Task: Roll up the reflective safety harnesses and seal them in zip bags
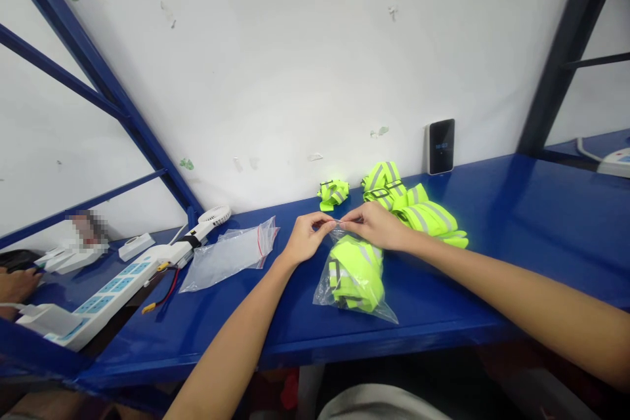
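Observation:
My left hand (308, 237) and my right hand (374, 225) meet above a clear plastic bag (325, 295), pinching its top edge between fingers and thumbs. Inside the bag lies a folded neon-yellow reflective vest (355, 272) with grey stripes. Just beyond my right hand, a loose heap of similar vests (423, 215) lies on the blue metal shelf (443, 295). A smaller bundled vest (333, 194) sits by the wall. To the left of my left hand lies a flattened clear bag (229, 256) with a red mark.
A white power strip (108, 295) with blue panels, a red-wired yellow connector (162, 290) and a small white fan (214, 215) lie at left. A co-worker's hand (17, 285) shows at far left. A black-and-white device (441, 146) stands against the white wall.

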A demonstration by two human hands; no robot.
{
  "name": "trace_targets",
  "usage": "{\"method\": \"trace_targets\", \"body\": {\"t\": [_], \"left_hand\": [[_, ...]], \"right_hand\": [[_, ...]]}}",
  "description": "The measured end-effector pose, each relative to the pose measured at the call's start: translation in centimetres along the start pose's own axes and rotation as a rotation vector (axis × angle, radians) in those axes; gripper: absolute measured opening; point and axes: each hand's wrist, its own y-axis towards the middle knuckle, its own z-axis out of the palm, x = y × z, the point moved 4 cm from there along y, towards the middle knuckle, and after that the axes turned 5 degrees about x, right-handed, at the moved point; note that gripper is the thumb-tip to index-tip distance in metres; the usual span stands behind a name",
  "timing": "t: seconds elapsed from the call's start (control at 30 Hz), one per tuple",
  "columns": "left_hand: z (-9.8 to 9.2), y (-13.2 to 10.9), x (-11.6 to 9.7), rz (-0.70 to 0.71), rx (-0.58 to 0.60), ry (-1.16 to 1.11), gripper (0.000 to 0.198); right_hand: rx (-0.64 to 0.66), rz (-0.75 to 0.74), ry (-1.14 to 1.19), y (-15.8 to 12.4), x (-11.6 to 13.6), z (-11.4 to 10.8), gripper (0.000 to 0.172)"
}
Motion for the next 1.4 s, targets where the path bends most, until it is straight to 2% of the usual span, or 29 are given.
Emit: {"method": "trace_targets", "body": {"t": [0.27, 0.67, 0.8, 0.9, 1.0, 1.13, 1.3, 1.4], "left_hand": [[0.2, 0.0, 0.1, -0.009, 0.028, 0.019, 0.026], [0.6, -0.1, -1.3, 0.027, 0.038, 0.047, 0.023], [-0.3, -0.2, -2.7, 0.076, -0.006, 0.129, 0.02], [-0.8, -0.4, -4.2, 0.142, -0.058, 0.185, 0.014], [-0.7, -0.5, -5.0, 0.172, -0.067, 0.204, 0.009], [-0.1, -0.5, -4.6, 0.145, -0.043, 0.206, 0.007], [-0.6, -0.7, -3.5, 0.091, -0.052, 0.203, 0.009], [-0.7, -0.6, -3.2, 0.098, -0.019, 0.175, 0.011]], "right_hand": [[-0.028, 0.03, 0.001, 0.0, -0.3, 0.2, 0.027], [-0.054, -0.015, -0.017, -0.2, 0.7, 0.2, 0.022], [-0.077, 0.006, 0.081, -0.1, 1.3, -0.5, 0.021], [0.001, 0.07, 0.189, -0.1, 1.9, -1.4, 0.021], [0.061, 0.101, 0.223, -0.4, 2.4, -2.1, 0.016], [0.066, 0.075, 0.098, -0.6, 2.6, -2.2, 0.01], [0.101, 0.011, 0.015, -0.6, 2.1, -1.8, 0.013], [0.137, -0.063, -0.038, -0.5, 1.9, -1.5, 0.015]]}}
